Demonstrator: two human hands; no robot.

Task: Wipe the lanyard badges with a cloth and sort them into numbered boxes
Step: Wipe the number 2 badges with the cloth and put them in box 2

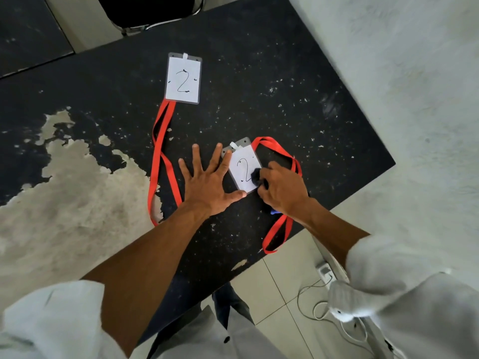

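Note:
Two clear badges marked "2" lie on the worn black table (272, 73). The near badge (242, 164) sits at the table's middle, its red lanyard (283, 154) looping right and down over the edge. My left hand (207, 183) lies flat with spread fingers, its fingertips and thumb touching that badge's left side. My right hand (282, 189) grips a dark cloth (255, 176) and presses it on the badge's lower right part. The far badge (183, 79) lies further back, with its red lanyard (160, 156) trailing toward me. No numbered boxes are in view.
A black chair (150, 11) stands beyond the table's far edge. The table's right edge runs diagonally beside a pale wall (401, 73). White cables (326, 301) and a charger lie on the tiled floor below. Paint is peeled off on the table's left side (64, 190).

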